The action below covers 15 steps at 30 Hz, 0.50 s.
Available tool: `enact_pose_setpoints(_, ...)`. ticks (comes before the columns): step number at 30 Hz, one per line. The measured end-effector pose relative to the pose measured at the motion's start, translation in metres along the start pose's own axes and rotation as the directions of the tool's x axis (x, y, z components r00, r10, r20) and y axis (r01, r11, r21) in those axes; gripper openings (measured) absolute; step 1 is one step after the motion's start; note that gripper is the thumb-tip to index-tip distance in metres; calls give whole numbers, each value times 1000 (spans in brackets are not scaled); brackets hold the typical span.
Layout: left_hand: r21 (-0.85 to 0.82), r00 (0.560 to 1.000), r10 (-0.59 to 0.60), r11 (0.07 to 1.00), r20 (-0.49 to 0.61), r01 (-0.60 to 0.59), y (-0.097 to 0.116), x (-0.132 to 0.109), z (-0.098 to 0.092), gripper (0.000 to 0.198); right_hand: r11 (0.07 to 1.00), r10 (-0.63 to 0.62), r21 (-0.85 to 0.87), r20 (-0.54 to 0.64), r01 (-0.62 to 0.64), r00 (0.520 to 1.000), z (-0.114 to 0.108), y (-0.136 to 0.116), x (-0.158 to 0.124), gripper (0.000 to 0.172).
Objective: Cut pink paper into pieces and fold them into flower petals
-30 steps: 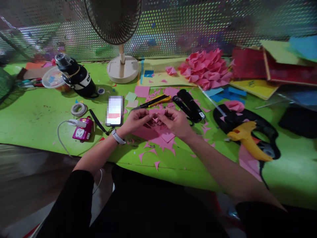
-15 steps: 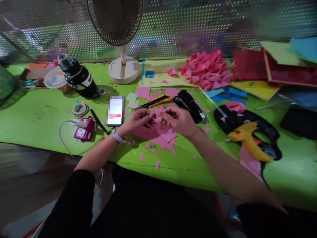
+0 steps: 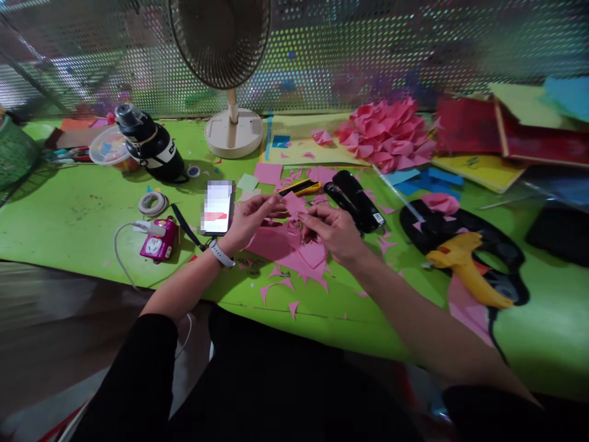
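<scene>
A small piece of pink paper [image 3: 294,204] is raised above the table between my two hands. My right hand [image 3: 335,234] pinches it at its lower right edge with thumb and fingers. From the left, my left hand [image 3: 254,220] reaches up to the paper, fingers stretched out and thumb apart; whether its fingertips touch the paper is hard to tell. Larger pink paper sheets [image 3: 276,245] lie below, with pink scraps [image 3: 293,309] scattered around. Just behind the hands lies a yellow and black utility knife [image 3: 304,186]. A black stapler [image 3: 358,199] rests beyond my right hand.
On the left stand a phone [image 3: 218,209], a pink power adapter [image 3: 159,239], a tape roll [image 3: 153,203] and a black bottle [image 3: 159,150]. A fan [image 3: 234,135] is at the back. To the right are folded pink paper petals [image 3: 391,135] and a yellow glue gun [image 3: 464,264].
The small pink paper has come up into view between my hands. My left hand's fingers have opened out from a closer pinch. The view has shifted slightly.
</scene>
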<state>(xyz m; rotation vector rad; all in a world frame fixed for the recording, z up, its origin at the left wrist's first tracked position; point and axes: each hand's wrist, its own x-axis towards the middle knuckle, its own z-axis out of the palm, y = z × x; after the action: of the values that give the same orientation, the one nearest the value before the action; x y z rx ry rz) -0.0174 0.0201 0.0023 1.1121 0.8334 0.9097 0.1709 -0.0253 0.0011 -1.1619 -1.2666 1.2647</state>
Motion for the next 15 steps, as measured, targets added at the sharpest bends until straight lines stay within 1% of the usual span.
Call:
enact_pose_setpoints(2,-70,999,-31,997,40,34,-4,0,2,42,1000,12,-5,1,-12,1000,2,1,-1,32)
enact_pose_setpoints(4,-123,997,-55,991,49,61,-4,0,2,40,998,11,-58,32,-9,999,1,1,-2,31)
enact_pose_setpoints(5,-142,996,-75,986,48,82,-3,0,1,39,995,-15,-98,36,18,999,0,0,-2,28)
enact_pose_setpoints(7,-168,990,-131,976,59,140,1,0,-2,34,967,-146,-208,10,145,989,-5,-2,-2,19)
enact_pose_setpoints(8,-172,984,-163,970,70,173,3,0,-3,31,934,-238,-275,-2,228,971,-8,-3,-2,15)
enact_pose_setpoints(9,-171,979,-189,965,78,200,5,0,-4,28,887,-332,-341,-4,311,943,-11,-4,-2,17)
enact_pose_setpoints(11,-154,970,-223,960,95,236,6,0,-6,24,781,-469,-445,48,439,882,-14,-5,-1,29)
enact_pose_setpoints(12,-141,967,-231,959,103,244,6,0,-6,23,738,-505,-473,86,481,859,-14,-5,-1,32)
enact_pose_setpoints(13,-130,966,-232,960,111,246,5,0,-6,22,708,-528,-486,116,512,841,-14,-5,-1,30)
enact_pose_setpoints(15,-120,966,-223,964,130,239,2,0,-6,21,679,-553,-489,148,547,820,-13,-3,0,21)
